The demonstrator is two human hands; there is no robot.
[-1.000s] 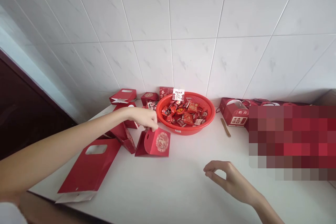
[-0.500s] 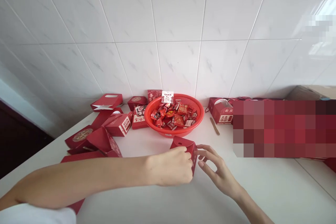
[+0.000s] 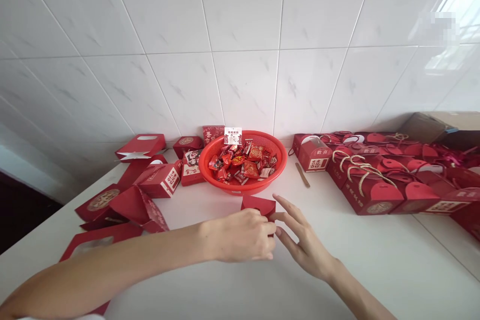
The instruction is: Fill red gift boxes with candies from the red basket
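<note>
Lower centre: my left hand [image 3: 242, 236] closed on a small red cardboard box [image 3: 258, 203], my right hand [image 3: 309, 250] open beside it; squeezing hard could crease it.

We're hiding much of small red box [image 3: 258, 204] behind left hand [image 3: 245, 235], partly covering windowed carton [image 3: 73, 247] with forearm [image 3: 150, 256] near bench [image 3: 210, 292] left edge.

Your left forearm [image 3: 142, 262] extends inward, the left hand [image 3: 245, 235] curled, back uppermost. Your right hand [image 3: 305, 242] faces it, fingers partly spread and gently bent.
</note>
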